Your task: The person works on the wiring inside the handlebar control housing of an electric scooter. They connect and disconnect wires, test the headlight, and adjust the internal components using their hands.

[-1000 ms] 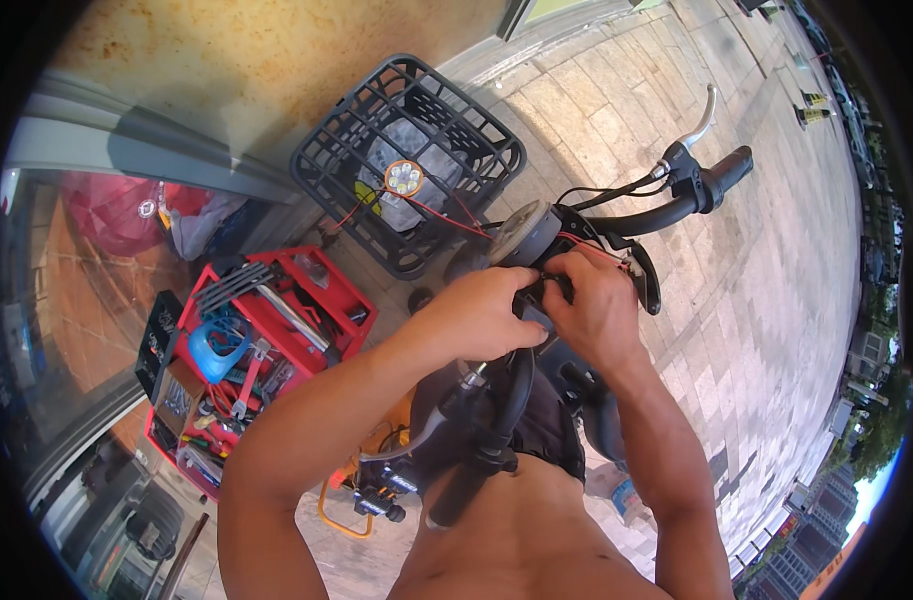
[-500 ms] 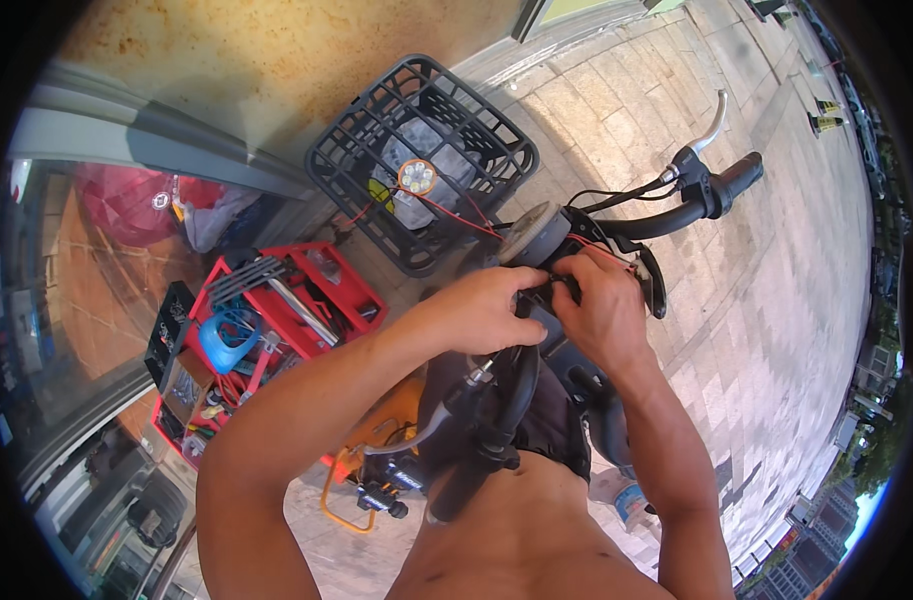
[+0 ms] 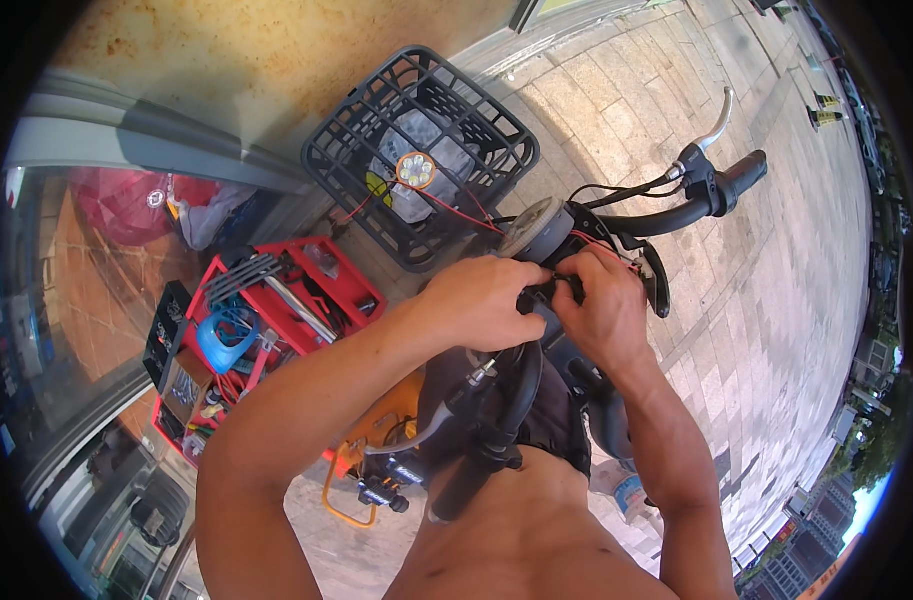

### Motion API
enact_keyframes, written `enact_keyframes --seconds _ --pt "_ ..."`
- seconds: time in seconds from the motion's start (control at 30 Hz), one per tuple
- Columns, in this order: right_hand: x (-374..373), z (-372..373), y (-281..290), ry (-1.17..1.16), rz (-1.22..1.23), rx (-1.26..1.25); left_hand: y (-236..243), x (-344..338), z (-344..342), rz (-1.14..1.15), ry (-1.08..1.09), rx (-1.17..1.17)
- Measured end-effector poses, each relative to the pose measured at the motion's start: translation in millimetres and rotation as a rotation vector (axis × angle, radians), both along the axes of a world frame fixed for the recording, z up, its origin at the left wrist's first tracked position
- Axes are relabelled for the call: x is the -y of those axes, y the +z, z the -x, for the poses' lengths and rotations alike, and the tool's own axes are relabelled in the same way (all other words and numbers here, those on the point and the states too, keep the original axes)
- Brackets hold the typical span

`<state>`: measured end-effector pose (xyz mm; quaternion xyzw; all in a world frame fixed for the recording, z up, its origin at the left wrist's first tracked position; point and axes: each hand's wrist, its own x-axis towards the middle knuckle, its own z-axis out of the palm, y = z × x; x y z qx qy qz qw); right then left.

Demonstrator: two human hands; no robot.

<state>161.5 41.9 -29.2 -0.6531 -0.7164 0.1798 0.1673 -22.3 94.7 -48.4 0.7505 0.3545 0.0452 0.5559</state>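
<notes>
My left hand [image 3: 494, 308] is at the centre of a bike's black handlebar [image 3: 656, 218], thumb and index finger curled around a dark part beside a round grey display or lamp housing [image 3: 536, 228]. My right hand [image 3: 601, 305] pinches something small and dark just to the right of the left one; the fingertips of both hide what it is. Red wires [image 3: 446, 208] run from the housing to a round light with an orange rim [image 3: 415, 171] in the dark plastic front basket [image 3: 328, 140]. A silver brake lever [image 3: 426, 425] lies below my left hand.
An open red toolbox [image 3: 348, 270] full of tools stands at the left, by a glass door [image 3: 96, 320] and a stained wall [image 3: 246, 45]. An orange machine [image 3: 366, 430] sits below the toolbox. Paving [image 3: 746, 350] stretches to the right, with small bollards [image 3: 824, 117] far off.
Both hands stay at the handlebar centre with only slight finger movement. The whole view has shifted a little since a second ago, the basket and toolbox appearing slightly further right.
</notes>
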Motion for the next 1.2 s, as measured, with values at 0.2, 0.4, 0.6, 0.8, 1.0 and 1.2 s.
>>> enact_keyframes --seconds 0.2,0.4,0.6,0.8,1.0,1.2 --pt "0 0 -1 -0.008 -0.006 -0.045 -3 3 0 -0.021 0.021 -0.010" --pt "-4 -10 23 -0.139 0.024 -0.040 5 3 -4 -0.087 0.008 -0.126" --pt "8 7 24 0.078 0.018 -0.068 -1 5 -1 -0.030 0.030 -0.027" --pt "16 2 25 0.034 0.042 -0.144 1 26 -2 -0.026 0.247 0.100" --pt "38 4 30 0.075 -0.076 -0.140 8 28 1 -0.066 0.291 0.109" --pt "94 -19 41 -0.009 -0.033 -0.294 7 30 -1 -0.144 0.283 0.084"
